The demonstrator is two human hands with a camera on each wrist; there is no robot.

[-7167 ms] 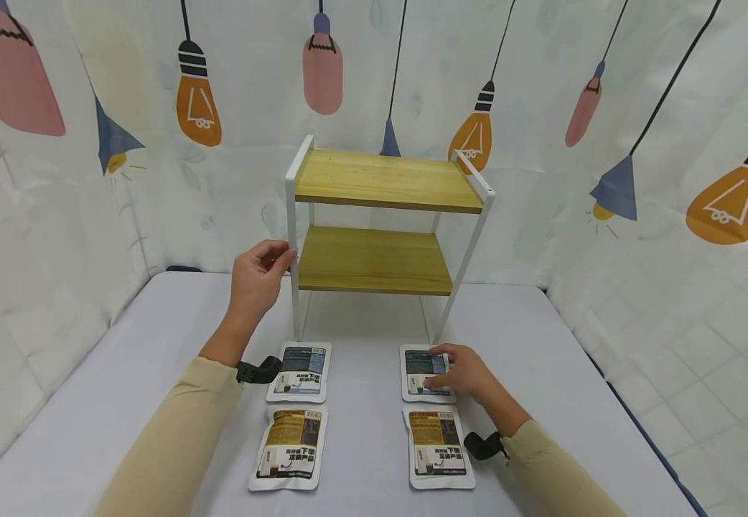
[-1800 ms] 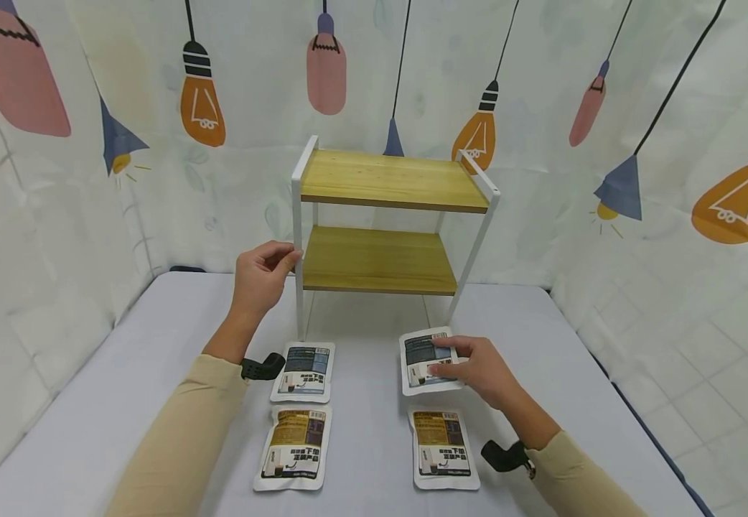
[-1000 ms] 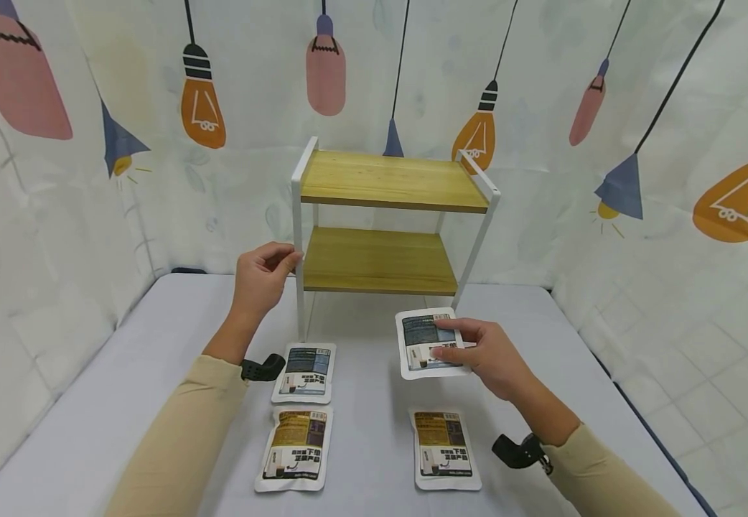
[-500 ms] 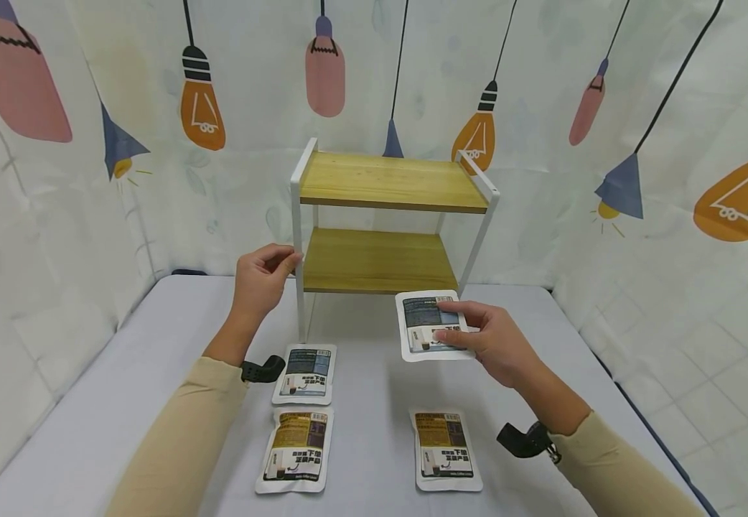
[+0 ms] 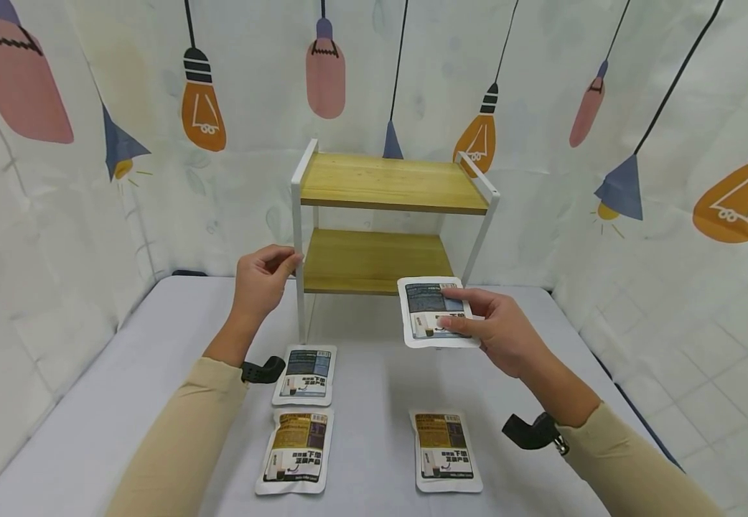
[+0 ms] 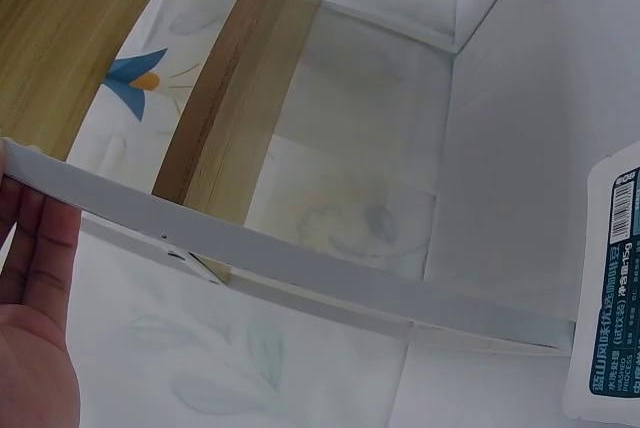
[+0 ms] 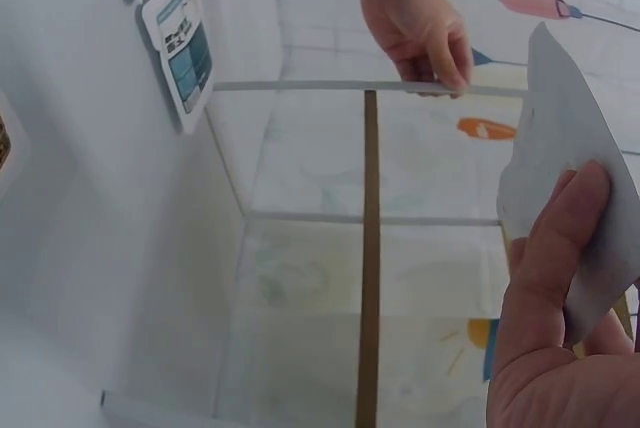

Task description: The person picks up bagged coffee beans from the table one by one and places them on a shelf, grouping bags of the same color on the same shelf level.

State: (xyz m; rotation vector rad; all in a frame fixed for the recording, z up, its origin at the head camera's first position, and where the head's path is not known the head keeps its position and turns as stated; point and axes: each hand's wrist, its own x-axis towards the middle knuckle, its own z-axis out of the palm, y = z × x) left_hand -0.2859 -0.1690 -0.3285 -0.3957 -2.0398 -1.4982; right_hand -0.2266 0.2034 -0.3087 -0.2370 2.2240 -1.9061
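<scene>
My left hand (image 5: 259,286) pinches the front left post (image 5: 297,222) of a two-tier shelf rack with white metal sides and wooden boards; the left wrist view shows the fingers (image 6: 45,258) behind that post. Raised above the table, a flat white coffee pouch with a blue label (image 5: 422,309) is held in my right hand (image 5: 510,334), thumb on the printed face and fingers behind. It overlaps the front right corner of the lower board (image 5: 374,262) in the head view. The right wrist view shows its plain white back (image 7: 565,138).
Another blue-labelled pouch (image 5: 306,375) lies in front of the rack's left leg. Nearer are two brown-labelled pouches, one left (image 5: 295,451) and one right (image 5: 445,452). A white cloth covers the table (image 5: 367,431); patterned curtains (image 5: 245,179) hang close behind and beside it.
My right hand has lifted the right blue-labelled pouch off the table and carried it up and forward, to lower-board height in the head view. The left hand stays on the post.
</scene>
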